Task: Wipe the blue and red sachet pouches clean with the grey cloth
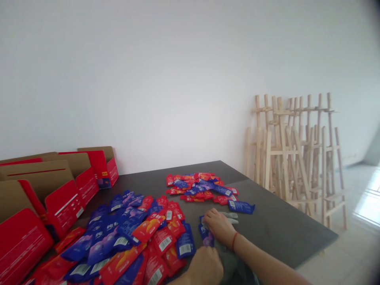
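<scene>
A blue pouch point(207, 236) with a purple fruit print lies near the table's front edge, between my two hands. My left hand point(204, 266) is closed at the pouch's near end; its fingertips are hidden. Over the far end, my right hand point(220, 226) is closed on a light grey cloth point(230, 216), which shows beyond the hand and at the fingertips. Whether those fingers also grip the pouch, I cannot tell. Darker grey-green fabric point(231, 263) hangs below my right wrist. Left of my hands spreads a large heap of red and blue pouches point(124, 237).
A smaller pile of pouches point(202, 188) lies toward the back of the dark table point(276, 225), with a single blue pouch point(241, 206) beside it. Open red cardboard boxes point(63, 206) line the left side. Wooden easels point(283, 154) stand by the wall at right.
</scene>
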Action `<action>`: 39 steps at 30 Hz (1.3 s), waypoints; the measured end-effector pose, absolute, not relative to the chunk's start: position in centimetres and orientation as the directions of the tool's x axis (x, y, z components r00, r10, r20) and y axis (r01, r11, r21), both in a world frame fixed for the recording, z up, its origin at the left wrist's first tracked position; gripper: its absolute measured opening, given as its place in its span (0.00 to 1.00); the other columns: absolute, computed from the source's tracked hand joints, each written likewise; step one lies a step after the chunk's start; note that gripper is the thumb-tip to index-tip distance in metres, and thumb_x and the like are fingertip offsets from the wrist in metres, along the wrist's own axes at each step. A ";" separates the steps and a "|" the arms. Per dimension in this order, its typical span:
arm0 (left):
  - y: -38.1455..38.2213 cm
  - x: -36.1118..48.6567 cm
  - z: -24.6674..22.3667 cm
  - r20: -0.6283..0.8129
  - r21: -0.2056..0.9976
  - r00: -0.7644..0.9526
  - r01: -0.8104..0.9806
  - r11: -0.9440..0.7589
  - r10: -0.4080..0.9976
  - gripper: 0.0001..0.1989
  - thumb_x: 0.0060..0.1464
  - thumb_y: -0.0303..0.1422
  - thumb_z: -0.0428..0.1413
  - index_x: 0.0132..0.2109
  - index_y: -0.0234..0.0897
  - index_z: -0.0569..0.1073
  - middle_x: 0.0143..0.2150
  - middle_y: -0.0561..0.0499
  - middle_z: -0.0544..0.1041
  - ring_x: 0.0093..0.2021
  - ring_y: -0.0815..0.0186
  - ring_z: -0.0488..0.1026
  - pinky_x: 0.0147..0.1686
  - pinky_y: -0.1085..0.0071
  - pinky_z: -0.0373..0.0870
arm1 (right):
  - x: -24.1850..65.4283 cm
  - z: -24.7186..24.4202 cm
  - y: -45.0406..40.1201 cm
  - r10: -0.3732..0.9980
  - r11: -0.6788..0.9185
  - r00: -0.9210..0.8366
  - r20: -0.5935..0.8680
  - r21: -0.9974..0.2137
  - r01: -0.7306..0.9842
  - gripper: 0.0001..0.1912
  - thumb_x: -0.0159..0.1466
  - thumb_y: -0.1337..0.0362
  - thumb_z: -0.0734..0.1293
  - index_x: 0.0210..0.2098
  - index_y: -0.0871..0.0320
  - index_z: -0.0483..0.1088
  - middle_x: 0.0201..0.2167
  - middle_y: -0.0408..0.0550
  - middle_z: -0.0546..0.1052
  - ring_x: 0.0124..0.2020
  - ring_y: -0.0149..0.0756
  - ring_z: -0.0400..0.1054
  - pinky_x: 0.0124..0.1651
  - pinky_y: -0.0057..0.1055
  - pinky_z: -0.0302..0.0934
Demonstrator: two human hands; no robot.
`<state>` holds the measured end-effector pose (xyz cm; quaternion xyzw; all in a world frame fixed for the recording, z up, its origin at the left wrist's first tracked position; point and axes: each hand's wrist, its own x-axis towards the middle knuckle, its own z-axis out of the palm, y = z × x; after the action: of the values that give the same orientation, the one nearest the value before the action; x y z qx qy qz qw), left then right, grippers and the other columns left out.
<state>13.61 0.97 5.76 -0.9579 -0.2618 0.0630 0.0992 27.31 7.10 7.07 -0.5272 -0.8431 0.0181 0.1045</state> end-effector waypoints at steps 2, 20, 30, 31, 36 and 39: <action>1.1 13.5 5.9 -0.054 -0.217 0.838 0.521 -0.826 0.543 0.09 0.61 0.21 0.54 0.39 0.29 0.79 0.35 0.38 0.79 0.36 0.55 0.78 0.26 0.66 0.68 | 27.7 7.2 6.8 0.880 0.471 -0.452 0.149 -0.144 0.870 0.17 0.66 0.75 0.60 0.46 0.57 0.77 0.49 0.51 0.77 0.53 0.45 0.65 0.53 0.38 0.60; 2.9 12.9 5.4 -0.030 -0.231 0.784 0.598 -0.768 0.620 0.09 0.62 0.20 0.52 0.43 0.26 0.77 0.39 0.36 0.79 0.38 0.56 0.78 0.32 0.66 0.72 | 26.8 7.4 8.2 0.889 0.449 -0.433 0.146 -0.096 0.889 0.16 0.67 0.74 0.60 0.46 0.58 0.77 0.48 0.54 0.77 0.51 0.47 0.66 0.50 0.38 0.62; 3.2 12.7 4.7 0.017 -0.265 0.791 0.593 -0.760 0.611 0.12 0.59 0.17 0.51 0.45 0.26 0.77 0.39 0.36 0.79 0.37 0.56 0.78 0.30 0.67 0.73 | 29.2 6.4 3.1 0.799 0.600 -0.575 0.176 -0.183 0.779 0.17 0.68 0.71 0.60 0.48 0.50 0.77 0.50 0.45 0.79 0.51 0.43 0.66 0.54 0.38 0.60; 3.2 12.7 4.8 0.011 -0.265 0.800 0.580 -0.770 0.600 0.12 0.59 0.17 0.51 0.45 0.26 0.77 0.38 0.37 0.79 0.37 0.56 0.78 0.30 0.66 0.73 | 29.6 6.1 2.3 0.794 0.607 -0.579 0.184 -0.195 0.770 0.17 0.68 0.71 0.60 0.49 0.50 0.77 0.50 0.45 0.79 0.51 0.43 0.66 0.54 0.38 0.60; 3.4 11.9 5.6 -0.081 -0.240 0.789 0.578 -0.780 0.609 0.13 0.62 0.18 0.51 0.48 0.26 0.77 0.43 0.36 0.79 0.42 0.55 0.79 0.34 0.66 0.74 | 29.2 6.3 3.0 0.807 0.587 -0.570 0.154 -0.105 0.803 0.13 0.68 0.69 0.62 0.44 0.52 0.78 0.47 0.46 0.80 0.50 0.44 0.67 0.50 0.37 0.62; 3.2 11.6 5.9 -0.087 -0.195 0.766 0.614 -0.765 0.637 0.15 0.62 0.17 0.49 0.50 0.28 0.77 0.47 0.37 0.78 0.44 0.57 0.78 0.38 0.66 0.74 | 27.2 6.8 6.1 0.810 0.579 -0.570 0.138 -0.032 0.815 0.10 0.68 0.67 0.64 0.42 0.54 0.78 0.45 0.49 0.80 0.50 0.45 0.67 0.47 0.37 0.62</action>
<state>11.64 3.24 5.93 -0.9364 -0.3341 0.0741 0.0779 27.18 6.06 6.84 -0.4587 -0.8857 -0.0178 0.0688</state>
